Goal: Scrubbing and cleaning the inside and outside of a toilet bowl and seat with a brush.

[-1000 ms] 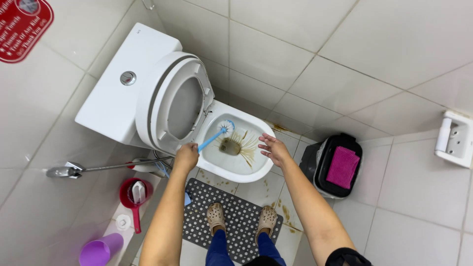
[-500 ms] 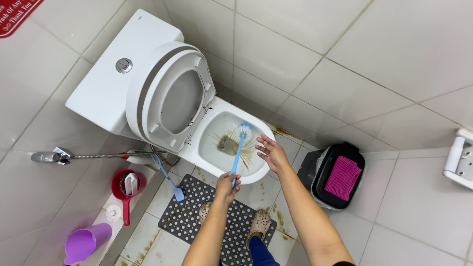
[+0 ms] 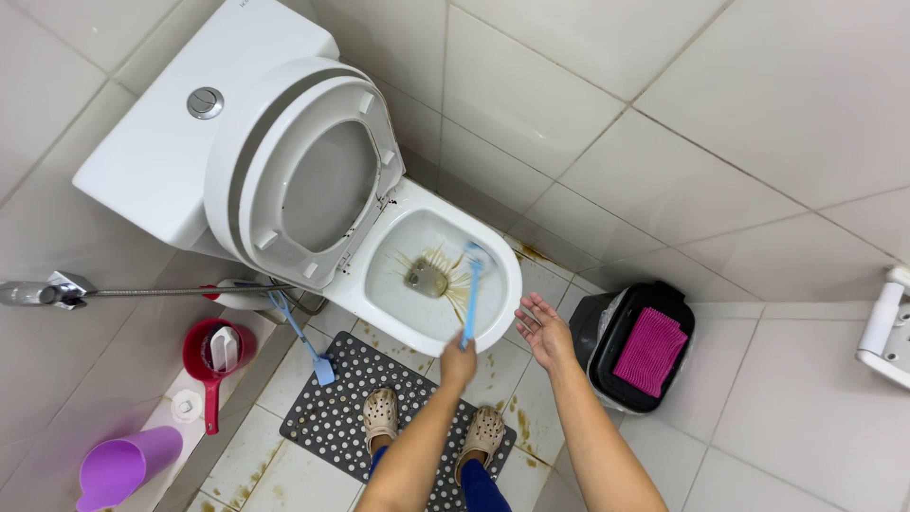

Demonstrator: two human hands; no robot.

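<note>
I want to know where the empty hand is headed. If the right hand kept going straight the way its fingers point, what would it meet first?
Probably the toilet bowl's rim: the open right hand points up-left toward it, though depth is unclear.

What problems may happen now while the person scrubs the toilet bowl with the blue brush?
1. The left hand holds the blue brush bare, and the open right hand hovers by the toilet bowl rim, so dirty splashes may reach the skin.
2. Brown stains lie on the floor tiles beside the feet, so a slip seems possible.
</note>
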